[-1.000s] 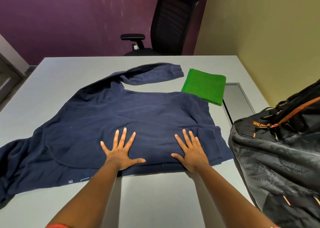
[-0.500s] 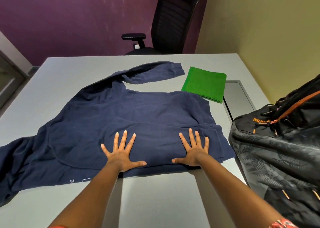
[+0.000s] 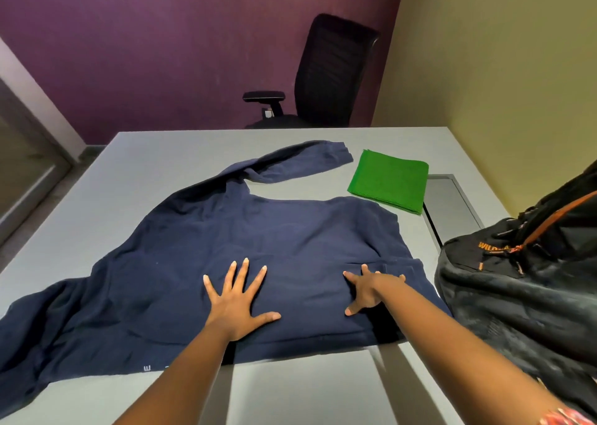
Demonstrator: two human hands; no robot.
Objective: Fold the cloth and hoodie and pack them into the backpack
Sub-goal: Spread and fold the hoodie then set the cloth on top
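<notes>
Hoodie (image 3: 258,256), navy, lies spread flat on the grey desk (image 3: 161,153) with its long axis running left to right, one sleeve reaching toward the far edge and the other trailing off at the near left. We see both hands on its near part: the left hand (image 3: 237,305) flat with fingers fanned wide, the right hand (image 3: 368,290) also splayed, fingertips pressing the fabric. Beyond lies the folded green cloth (image 3: 389,180). Right of the hoodie stands the black backpack (image 3: 523,298), its orange lettering partly readable as "WILD".
</notes>
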